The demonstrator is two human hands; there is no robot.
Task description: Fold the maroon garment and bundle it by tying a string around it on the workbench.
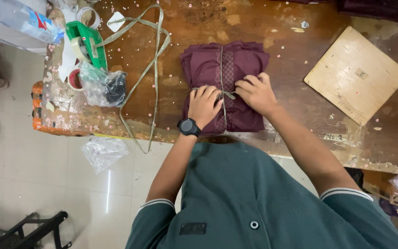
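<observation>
- A folded dark maroon cloth bundle (224,85) lies on the worn brown wooden table (300,50), close to the near edge and directly in front of the person.
- A thin olive-grey string (221,62) runs over the bundle along its long axis, away from the person, and a second piece crosses it. The two meet in a knot near the front part of the bundle.
- The left hand (203,105), with a black wristwatch (189,127), lies flat on the bundle just to the left of the knot. Its fingers are bent and press on the cloth; I cannot tell if they pinch the string.
- The right hand (255,93) lies just to the right of the knot, its fingertips are drawn together at the string end.
- The knot is between the two hands, about equally near to both.
- A long loose olive strap (150,69) lies to the left, beside a green tape dispenser (86,44) and a clear plastic bag (101,86).
- A square pale wooden board (355,74) lies well apart on the right.
</observation>
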